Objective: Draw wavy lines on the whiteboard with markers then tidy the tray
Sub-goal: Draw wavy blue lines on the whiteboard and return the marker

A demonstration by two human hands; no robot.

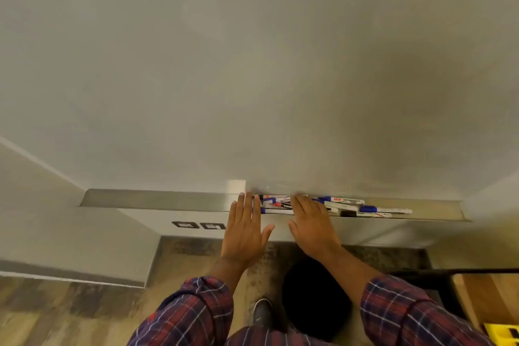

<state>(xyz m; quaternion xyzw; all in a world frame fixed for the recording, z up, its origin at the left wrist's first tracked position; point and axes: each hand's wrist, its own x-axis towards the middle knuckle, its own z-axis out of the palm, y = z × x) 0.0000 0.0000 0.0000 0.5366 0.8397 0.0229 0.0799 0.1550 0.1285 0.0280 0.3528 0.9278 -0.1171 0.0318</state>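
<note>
A large blank whiteboard (252, 79) fills the upper view. Below it runs a long metal tray (157, 199). Several white markers (373, 209) with blue, red and black caps lie jumbled in the tray's right half. My left hand (244, 230) reaches flat over the tray's front edge, fingers straight, its fingertips at the left end of the marker pile. My right hand (311, 225) lies flat with straight fingers on top of the markers in the middle of the pile. Neither hand grips anything.
The tray's left half holds nothing. Two black wall sockets (199, 225) sit on the panel under the tray. A wooden table edge (488, 298) with a yellow object (502, 334) stands at the lower right. My shoe (262, 314) is on the floor below.
</note>
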